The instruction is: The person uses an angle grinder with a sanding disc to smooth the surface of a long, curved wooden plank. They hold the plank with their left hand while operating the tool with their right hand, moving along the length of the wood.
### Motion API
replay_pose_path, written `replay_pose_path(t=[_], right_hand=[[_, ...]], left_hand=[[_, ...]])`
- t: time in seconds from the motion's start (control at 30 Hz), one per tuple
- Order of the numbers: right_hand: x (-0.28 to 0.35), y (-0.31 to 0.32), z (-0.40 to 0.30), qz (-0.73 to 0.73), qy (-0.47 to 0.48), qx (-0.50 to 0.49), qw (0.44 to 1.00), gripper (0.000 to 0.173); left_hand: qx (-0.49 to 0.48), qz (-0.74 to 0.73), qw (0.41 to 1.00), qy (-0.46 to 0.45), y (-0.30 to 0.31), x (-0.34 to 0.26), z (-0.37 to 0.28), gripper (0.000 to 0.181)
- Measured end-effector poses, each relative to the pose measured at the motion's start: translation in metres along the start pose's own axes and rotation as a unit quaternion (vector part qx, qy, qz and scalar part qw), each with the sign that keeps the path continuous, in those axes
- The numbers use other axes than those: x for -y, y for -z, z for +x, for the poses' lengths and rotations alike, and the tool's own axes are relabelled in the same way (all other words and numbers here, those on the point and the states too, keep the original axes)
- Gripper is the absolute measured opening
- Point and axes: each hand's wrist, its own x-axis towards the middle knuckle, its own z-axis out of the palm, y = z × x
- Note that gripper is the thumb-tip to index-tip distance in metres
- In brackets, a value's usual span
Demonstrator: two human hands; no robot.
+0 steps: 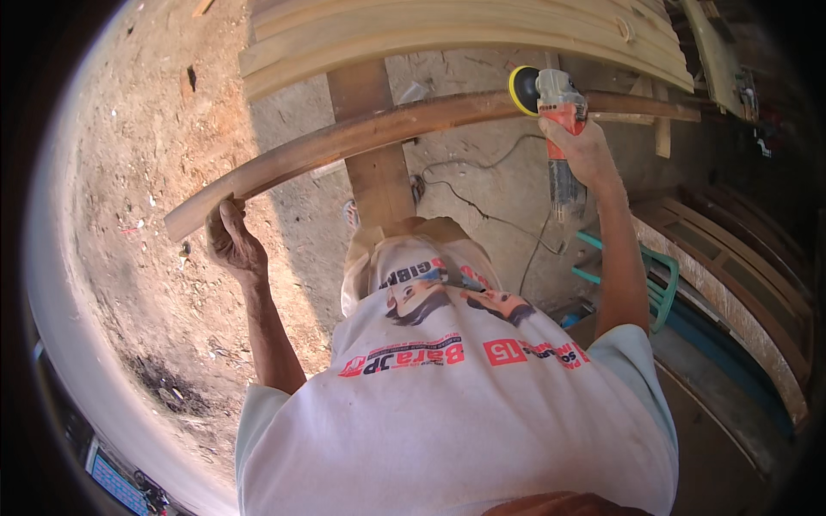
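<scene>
A long brown wooden strip (361, 132) runs across in front of me, curved by the lens. It rests across a wide wooden plank (379, 177) that points away from me. Near the strip's left end, my left hand (235, 242) grips its near edge, thumb towards me. My right hand (584, 151) is wrapped around the red and black body of an angle grinder (563, 116). The grinder carries a round black backing pad with a yellow rim (524, 90), which stands tilted at the strip's right part. Whether the pad touches the wood I cannot tell.
Pale grooved wooden boards (452, 29) lie beyond the strip. A dark power cord (477, 209) trails over the dusty floor. To my right are a green plastic chair (664, 290) and leaning wooden panels (723, 258). Debris dots the sunlit ground (129, 258) at left.
</scene>
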Motion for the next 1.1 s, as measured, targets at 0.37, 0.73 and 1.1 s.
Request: replay_pose_path(t=[0.37, 0.73, 1.1], right_hand=[[0.074, -0.087, -0.040, -0.092, 0.013, 0.059, 0.994, 0.083], [-0.072, 0.074, 0.015, -0.024, -0.034, -0.080, 0.996, 0.047], [-0.270, 0.217, 0.032, 0.131, -0.043, -0.191, 0.972, 0.048]], left_hand=[[0.031, -0.041, 0.993, -0.106, -0.028, -0.020, 0.017, 0.044], [0.061, -0.001, 0.995, -0.076, -0.056, -0.031, -0.033, 0.037], [0.306, 0.225, 0.893, -0.242, -0.347, -0.186, -0.093, 0.053]])
